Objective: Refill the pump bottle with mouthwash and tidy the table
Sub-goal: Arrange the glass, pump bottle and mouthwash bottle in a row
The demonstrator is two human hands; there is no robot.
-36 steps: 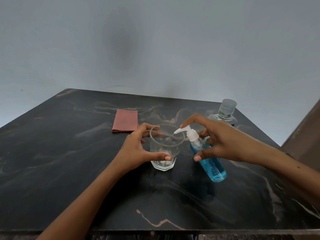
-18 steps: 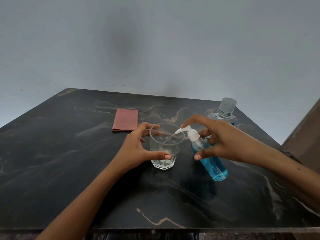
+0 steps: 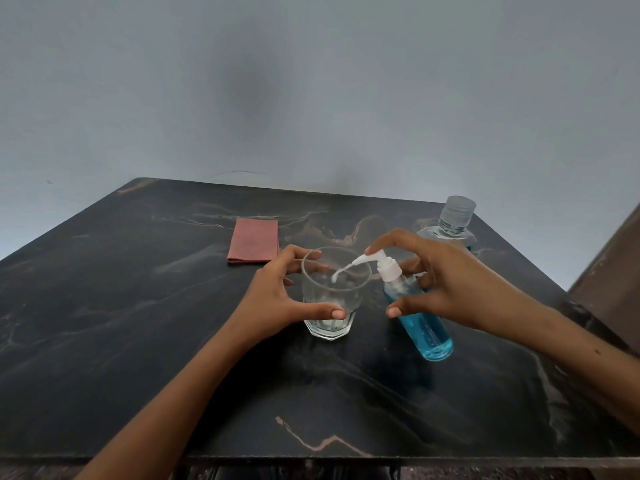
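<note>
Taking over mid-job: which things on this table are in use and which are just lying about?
In use: pump bottle, gripped by right hand; glass, held by left hand; capped mouthwash bottle, the likely refill source.
Lying about: folded red cloth, untouched for now.

No readable txt, brand, nr or sign anywhere; pump bottle (image 3: 420,323) shows no label, and the label on the mouthwash bottle (image 3: 450,226) is hidden behind the right hand (image 3: 460,285)

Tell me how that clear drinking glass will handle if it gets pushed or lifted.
The glass looks thick-based and squat, so probably stable against tipping. Smooth walls may be slippery. It is likely fragile if knocked off the table. The left hand steadies it.
</note>
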